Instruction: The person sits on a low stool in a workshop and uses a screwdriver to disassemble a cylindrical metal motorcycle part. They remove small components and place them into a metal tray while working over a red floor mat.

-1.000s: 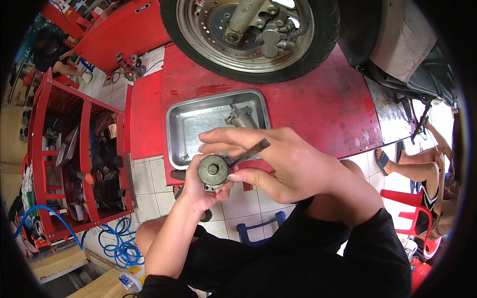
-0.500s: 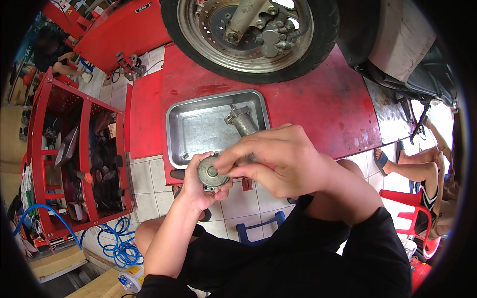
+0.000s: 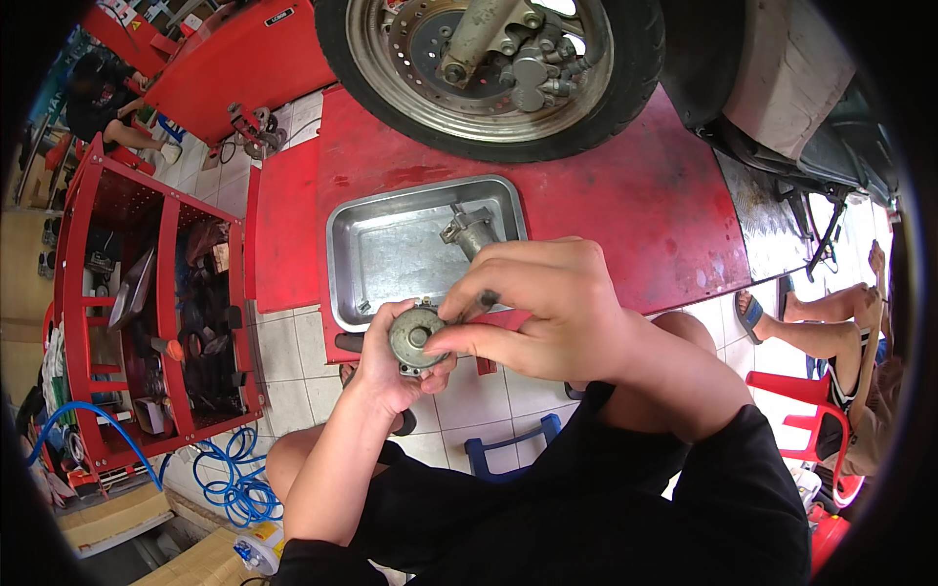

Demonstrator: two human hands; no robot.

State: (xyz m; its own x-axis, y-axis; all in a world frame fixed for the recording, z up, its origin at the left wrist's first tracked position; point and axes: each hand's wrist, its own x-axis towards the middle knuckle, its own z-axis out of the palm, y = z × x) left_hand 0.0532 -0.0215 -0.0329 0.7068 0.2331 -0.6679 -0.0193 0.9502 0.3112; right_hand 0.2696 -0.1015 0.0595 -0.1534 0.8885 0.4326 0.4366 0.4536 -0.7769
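In my left hand [image 3: 391, 363] I hold a round grey metal end cap [image 3: 414, 328], its face up and a small raised boss at its centre. My left fingers wrap round its side and underside. My right hand [image 3: 552, 308] is closed over the cap's right edge, with thumb and forefinger against it. A dark smudge marks one right finger. Beyond my hands, a metal tray [image 3: 366, 202] holds a cylindrical metal motor housing [image 3: 471, 232], partly hidden by my right hand. A small metal piece [image 3: 364, 306] lies in the tray's near left corner.
The tray stands on a red lift platform [image 3: 625, 230], below a motorcycle wheel [image 3: 493, 146] with a brake disc. A red tool cart [image 3: 176, 293] is at left, near a coiled blue hose [image 3: 234, 483]. Near my knees is a blue stool [image 3: 513, 444]. Other people sit far left and at right.
My right forefinger has moved off the cap's centre to its right edge, leaving the boss visible. The left hand holds the cap in the same place.
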